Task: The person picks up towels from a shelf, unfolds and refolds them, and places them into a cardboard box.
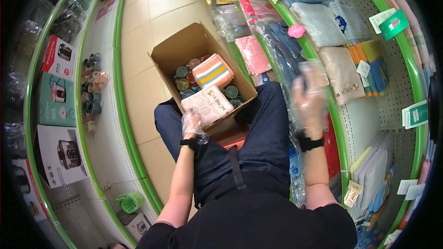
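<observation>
In a thin clear glove, my left hand (192,122) grips the lower left corner of a pale pink towel (207,106) with a honeycomb print and "HONEY" lettering. That towel lies at the near edge of an open cardboard box (177,46). Behind it in the box are a folded orange, white and grey striped towel (213,71) and several small round jars or cups (182,84). My right hand (310,94), also gloved, is raised at the shelf on the right, blurred by motion, its fingers apart, with nothing visible in it. A beige "HONEY" towel (341,76) lies just to its right.
Right shelves hold folded blue towels (318,23), bagged pink cloth (253,54) and stacked pale towels (371,175). Left shelves hold boxed appliances (62,154), cups (92,90) and a green basket (130,202). A green shelf edge (339,143) runs beside my right arm.
</observation>
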{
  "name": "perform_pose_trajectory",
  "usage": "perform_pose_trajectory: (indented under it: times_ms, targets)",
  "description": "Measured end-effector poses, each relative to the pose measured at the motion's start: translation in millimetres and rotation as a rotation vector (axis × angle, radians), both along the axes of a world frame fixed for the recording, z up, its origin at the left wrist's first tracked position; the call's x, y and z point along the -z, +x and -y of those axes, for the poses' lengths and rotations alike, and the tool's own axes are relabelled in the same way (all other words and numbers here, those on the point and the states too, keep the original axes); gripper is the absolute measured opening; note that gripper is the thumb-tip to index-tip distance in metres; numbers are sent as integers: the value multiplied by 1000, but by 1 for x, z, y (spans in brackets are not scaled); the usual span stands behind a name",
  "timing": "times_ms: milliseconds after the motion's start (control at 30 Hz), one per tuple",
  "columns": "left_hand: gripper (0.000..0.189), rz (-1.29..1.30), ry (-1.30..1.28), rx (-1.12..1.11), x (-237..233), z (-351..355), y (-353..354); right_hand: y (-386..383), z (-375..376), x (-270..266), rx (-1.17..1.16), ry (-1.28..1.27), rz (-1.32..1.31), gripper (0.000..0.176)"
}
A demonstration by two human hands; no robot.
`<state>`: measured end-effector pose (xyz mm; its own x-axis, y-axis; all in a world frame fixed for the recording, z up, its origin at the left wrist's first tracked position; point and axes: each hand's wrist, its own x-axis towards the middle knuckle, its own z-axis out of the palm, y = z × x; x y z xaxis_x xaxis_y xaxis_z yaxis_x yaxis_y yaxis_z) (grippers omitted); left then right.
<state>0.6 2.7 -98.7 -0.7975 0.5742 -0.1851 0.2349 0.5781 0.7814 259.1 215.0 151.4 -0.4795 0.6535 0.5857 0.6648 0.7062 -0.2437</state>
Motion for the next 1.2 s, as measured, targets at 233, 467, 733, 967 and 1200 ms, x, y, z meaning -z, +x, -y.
perform_pose_trajectory:
  times_ms: [233,467,733,967,1200]
  targets:
    - [22,-508,-388,696,-24,-2,11,-119,26,205,-356,-493,168,51]
    - [20,-200,-57,404,-15,2,16,-152,55,236,-341,-1065,619,71]
    - [59,329,425,-63,28,-8,3,-141,62,227,-330,-990,736,44]
    - [50,894,281,-173,30,-5,-3,-141,58,255,-363,-1049,678,40]
    - [55,754,390,-63,25,-7,-2,-129,55,178,-416,-983,773,75]
